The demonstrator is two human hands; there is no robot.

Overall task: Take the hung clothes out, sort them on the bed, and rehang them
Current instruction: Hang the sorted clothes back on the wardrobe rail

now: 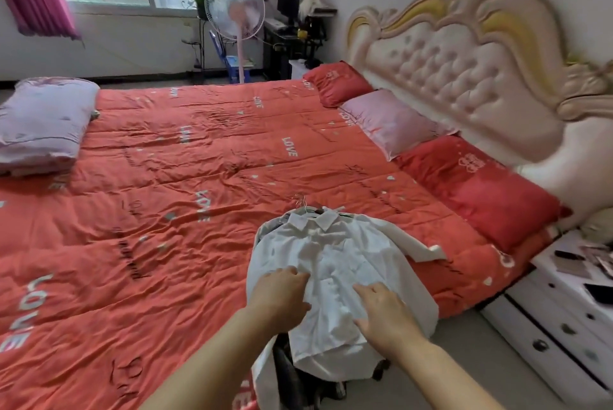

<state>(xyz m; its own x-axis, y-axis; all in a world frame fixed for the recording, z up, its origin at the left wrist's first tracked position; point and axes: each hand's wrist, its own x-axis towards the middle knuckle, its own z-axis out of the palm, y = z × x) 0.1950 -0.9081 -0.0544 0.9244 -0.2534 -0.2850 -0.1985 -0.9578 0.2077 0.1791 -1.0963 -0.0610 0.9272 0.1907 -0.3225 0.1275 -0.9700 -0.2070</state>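
I see the white collared shirt point(335, 253) lying front-up on a heap of darker clothes point(292, 373) at the near edge of the bed's red quilted cover point(166, 177), with wire hanger hooks point(300, 202) just past its collar. My left hand point(282, 293) has its fingers point(293, 272) curled into the shirt's front. My right hand point(386, 313) rests flat on it just beside, fingers loosely spread.

Home bedroom: bed point(166, 160), tufted headboard point(464, 77), pillows point(391, 121).
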